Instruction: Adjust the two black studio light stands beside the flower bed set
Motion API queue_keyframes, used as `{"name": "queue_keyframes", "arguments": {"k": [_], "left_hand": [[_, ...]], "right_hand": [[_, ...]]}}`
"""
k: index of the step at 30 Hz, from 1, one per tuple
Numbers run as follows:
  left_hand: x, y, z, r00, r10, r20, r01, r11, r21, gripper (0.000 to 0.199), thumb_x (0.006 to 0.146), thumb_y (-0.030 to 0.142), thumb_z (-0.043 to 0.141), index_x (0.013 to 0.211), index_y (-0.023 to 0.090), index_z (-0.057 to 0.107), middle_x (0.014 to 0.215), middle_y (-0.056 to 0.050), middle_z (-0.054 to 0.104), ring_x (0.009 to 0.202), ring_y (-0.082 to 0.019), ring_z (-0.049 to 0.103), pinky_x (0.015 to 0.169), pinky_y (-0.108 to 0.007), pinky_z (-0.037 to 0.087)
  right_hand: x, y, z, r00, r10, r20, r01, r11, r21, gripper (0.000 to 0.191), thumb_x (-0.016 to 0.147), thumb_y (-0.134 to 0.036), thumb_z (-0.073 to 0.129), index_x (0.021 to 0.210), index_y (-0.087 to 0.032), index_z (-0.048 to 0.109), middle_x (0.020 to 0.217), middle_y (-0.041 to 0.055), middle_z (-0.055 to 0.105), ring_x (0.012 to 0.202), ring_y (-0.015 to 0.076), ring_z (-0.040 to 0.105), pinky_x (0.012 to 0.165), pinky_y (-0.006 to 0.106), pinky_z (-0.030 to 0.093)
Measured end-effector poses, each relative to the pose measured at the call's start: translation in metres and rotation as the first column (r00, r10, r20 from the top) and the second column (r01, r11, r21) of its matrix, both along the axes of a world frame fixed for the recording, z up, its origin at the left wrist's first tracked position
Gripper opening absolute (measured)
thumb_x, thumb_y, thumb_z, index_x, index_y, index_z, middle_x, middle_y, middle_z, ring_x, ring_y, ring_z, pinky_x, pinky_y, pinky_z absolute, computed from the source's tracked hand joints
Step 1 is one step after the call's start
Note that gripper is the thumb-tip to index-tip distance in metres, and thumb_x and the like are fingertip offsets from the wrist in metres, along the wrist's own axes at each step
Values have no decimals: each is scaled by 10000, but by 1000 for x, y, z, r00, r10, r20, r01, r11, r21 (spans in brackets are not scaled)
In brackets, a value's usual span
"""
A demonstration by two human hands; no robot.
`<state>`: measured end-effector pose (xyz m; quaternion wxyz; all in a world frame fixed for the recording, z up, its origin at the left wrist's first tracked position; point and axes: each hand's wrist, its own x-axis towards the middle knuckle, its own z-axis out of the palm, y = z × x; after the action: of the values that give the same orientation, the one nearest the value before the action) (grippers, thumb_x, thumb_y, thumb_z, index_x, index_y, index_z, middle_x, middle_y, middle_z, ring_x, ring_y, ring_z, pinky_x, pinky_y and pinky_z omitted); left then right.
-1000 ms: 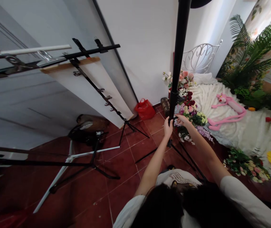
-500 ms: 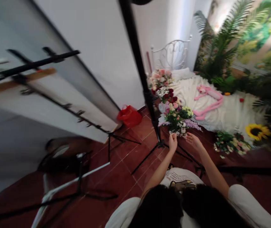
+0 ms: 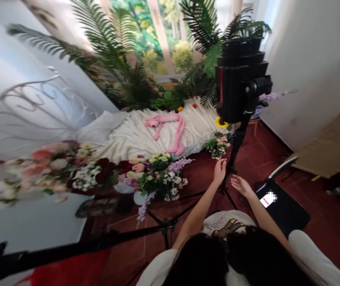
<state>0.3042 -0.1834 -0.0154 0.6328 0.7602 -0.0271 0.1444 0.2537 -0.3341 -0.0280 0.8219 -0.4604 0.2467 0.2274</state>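
In the head view, my left hand (image 3: 220,171) is raised in front of me, its fingers loosely stretched and nothing seen in them. Palm up, my right hand (image 3: 240,185) is a little lower and to the right, fingers apart and holding nothing. A black light stand pole (image 3: 234,153) runs up beyond and between my hands; whether either touches it I cannot tell. The black lamp head (image 3: 241,81) sits on top. Beyond my left hand lies a small bunch of pink and white flowers (image 3: 217,145).
A bed with a cream blanket (image 3: 128,135) holds a pink plush toy (image 3: 175,131). Mixed flowers (image 3: 154,174) line its near side. Another black stand (image 3: 98,242) crosses the lower left above a red bag (image 3: 68,270). At right stands a black seat (image 3: 289,208) with a phone (image 3: 267,199).
My view has swung right, bringing the bed to the middle and the lamp head and black seat into sight. My hands now sit beside the pole instead of before the mixed flowers.
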Motion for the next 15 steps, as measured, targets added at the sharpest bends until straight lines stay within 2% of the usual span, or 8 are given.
{"name": "queue_keyframes", "arguments": {"k": [2,4,9,12,15], "left_hand": [[3,-18,4,997,-81,-10,81,997,2,418,937,443,289,1143,177,537,1145,-105,600,1087,-168,549,990,-340,395],[4,-26,4,992,-117,-43,117,993,4,446,941,448,261,1208,176,494,1185,-112,580,1123,-170,532,1007,-346,384],[4,-25,2,981,-165,-99,168,985,28,460,925,464,314,1257,177,455,1235,-116,561,1163,-181,518,1028,-352,372],[6,-25,2,982,-144,-124,147,989,19,459,922,455,330,1251,164,467,1247,-123,562,1166,-186,523,1029,-350,376],[7,-26,2,980,-139,-144,140,990,-2,449,918,447,352,1242,165,483,1233,-119,579,1130,-184,551,1007,-346,401]], "right_hand": [[-1,-9,6,1000,-29,-5,29,999,23,204,923,-205,397,915,-176,599,761,49,708,673,117,684,678,232,554],[-1,-11,11,1000,-28,-7,28,998,58,226,943,-275,395,914,-171,593,764,56,708,675,121,686,671,237,557],[4,-5,18,996,67,-59,-61,994,89,329,918,-444,461,919,-144,597,762,73,707,645,138,688,614,251,570],[11,-2,19,995,38,-93,-22,986,166,288,915,-382,495,847,-126,610,722,70,700,602,112,677,591,202,564],[19,-6,22,993,-106,-49,111,989,100,133,854,-212,604,749,-132,620,654,37,687,550,82,655,567,134,551]]}}
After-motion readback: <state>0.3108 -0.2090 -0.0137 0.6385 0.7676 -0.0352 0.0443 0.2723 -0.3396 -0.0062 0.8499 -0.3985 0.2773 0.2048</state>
